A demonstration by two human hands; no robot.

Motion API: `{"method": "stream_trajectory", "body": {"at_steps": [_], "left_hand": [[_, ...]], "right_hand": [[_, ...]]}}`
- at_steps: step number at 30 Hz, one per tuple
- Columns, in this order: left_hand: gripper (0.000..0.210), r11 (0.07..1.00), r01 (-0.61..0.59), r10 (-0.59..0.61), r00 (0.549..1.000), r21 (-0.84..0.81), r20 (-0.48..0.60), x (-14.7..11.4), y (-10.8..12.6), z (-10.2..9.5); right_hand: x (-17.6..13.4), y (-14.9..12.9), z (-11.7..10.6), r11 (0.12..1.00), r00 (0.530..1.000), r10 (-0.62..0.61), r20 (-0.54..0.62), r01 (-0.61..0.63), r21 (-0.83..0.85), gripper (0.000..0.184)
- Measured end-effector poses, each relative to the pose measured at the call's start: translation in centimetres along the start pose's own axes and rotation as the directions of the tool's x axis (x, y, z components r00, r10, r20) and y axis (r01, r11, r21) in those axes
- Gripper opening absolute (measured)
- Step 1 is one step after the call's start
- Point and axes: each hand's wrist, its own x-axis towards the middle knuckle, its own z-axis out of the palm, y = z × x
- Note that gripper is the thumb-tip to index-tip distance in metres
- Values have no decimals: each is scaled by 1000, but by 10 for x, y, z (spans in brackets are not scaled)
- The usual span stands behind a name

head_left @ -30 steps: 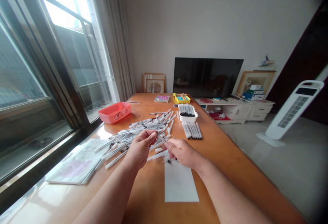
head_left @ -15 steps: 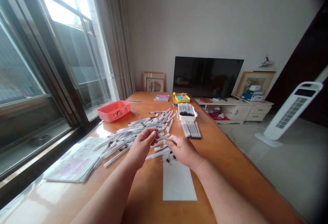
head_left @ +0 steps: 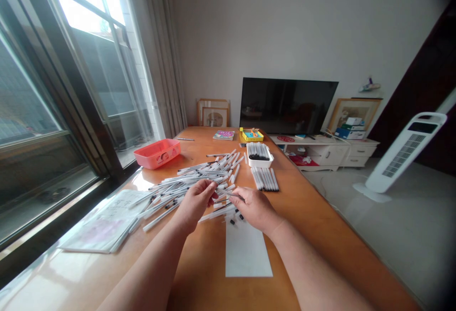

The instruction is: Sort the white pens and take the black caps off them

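Note:
A thin pen (head_left: 226, 192) with a pale barrel and a dark end spans the space between my hands, above the table. My left hand (head_left: 198, 202) is closed, thumb and fingers pinching at the pen's left end. The dark end lies in the closed fingers of my right hand (head_left: 257, 207). Under and beyond the hands spreads a loose heap of pens (head_left: 199, 176) with pale barrels and dark tips. Small black caps (head_left: 232, 221) lie just below my right hand, at the top of a white paper sheet (head_left: 248, 254).
A row of pens (head_left: 264, 179) lies at right, in front of a white tray (head_left: 260, 162) full of pens. At left stand a pink basket (head_left: 156, 154) and a booklet (head_left: 107, 221). Farther back are a yellow box (head_left: 252, 135) and a colourful book (head_left: 223, 135).
My left hand has shifted slightly left and down, while my right hand keeps nearly the same place on the pen. The whole view has moved a little.

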Motion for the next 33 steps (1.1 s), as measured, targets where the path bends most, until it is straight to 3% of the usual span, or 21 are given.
{"method": "stream_trajectory", "body": {"at_steps": [4, 9, 16, 23, 26, 30, 33], "left_hand": [[42, 994, -53, 55, 998, 92, -28, 2, -3, -1], [54, 961, -6, 31, 996, 277, -86, 2, -6, -3], [42, 994, -29, 27, 1000, 110, 15, 1, -4, -3], [53, 940, -16, 45, 996, 340, -78, 1, -6, -3], [56, 949, 26, -3, 997, 314, -73, 0, -4, -2], [46, 981, -17, 18, 1000, 195, -5, 1, -6, -3], [42, 948, -59, 65, 998, 311, -10, 4, -10, -4]], "right_hand": [[0, -1, 0, 1000, 1000, -6, 7, 6, -9, 22], [1, 0, 1, 999, 999, -38, 6, 38, -3, 21], [1, 4, 0, 1000, 1000, -19, -11, 19, -7, 20], [0, -1, -1, 998, 999, -40, -9, 40, -45, 19], [1, 1, -1, 998, 1000, -29, -9, 28, -52, 19], [1, 4, -2, 998, 1000, -23, 9, 24, -62, 20], [1, 2, -2, 995, 999, -39, 13, 40, -88, 21]]}}
